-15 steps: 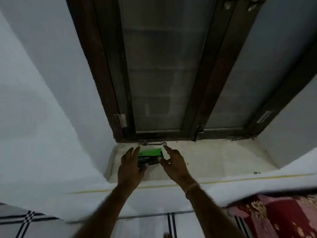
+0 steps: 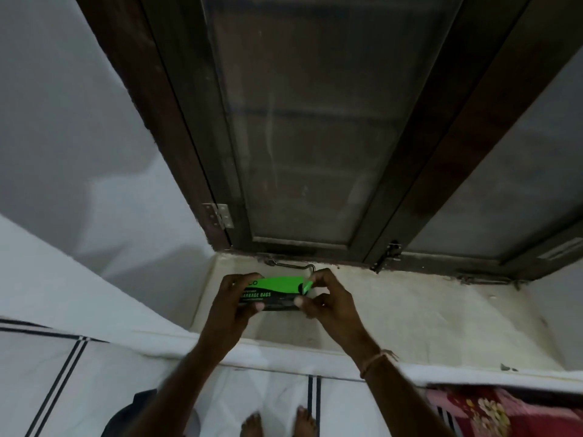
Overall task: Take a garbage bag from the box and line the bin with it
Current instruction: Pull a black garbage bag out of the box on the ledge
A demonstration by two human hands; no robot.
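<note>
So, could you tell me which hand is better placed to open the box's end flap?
The right hand: its fingertips already pinch the green flap, while the left hand steadies the box.

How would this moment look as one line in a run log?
step: opening box | left hand: holds garbage bag box | right hand: pinches end flap | bag: not out | bin: unseen

I take this for a room in a home, likely a bedroom. Beyond my hands rises a dark wooden window frame (image 2: 176, 146) with frosted panes (image 2: 303, 127) and a metal hinge (image 2: 219, 215); under them runs a pale stone sill (image 2: 426, 313). Nearer to me than the hands lies a white sheet with dark stripes (image 2: 72, 367), and to their lower right a red floral blanket (image 2: 492, 411). Plain painted walls (image 2: 79, 137) stand left of them.
</note>
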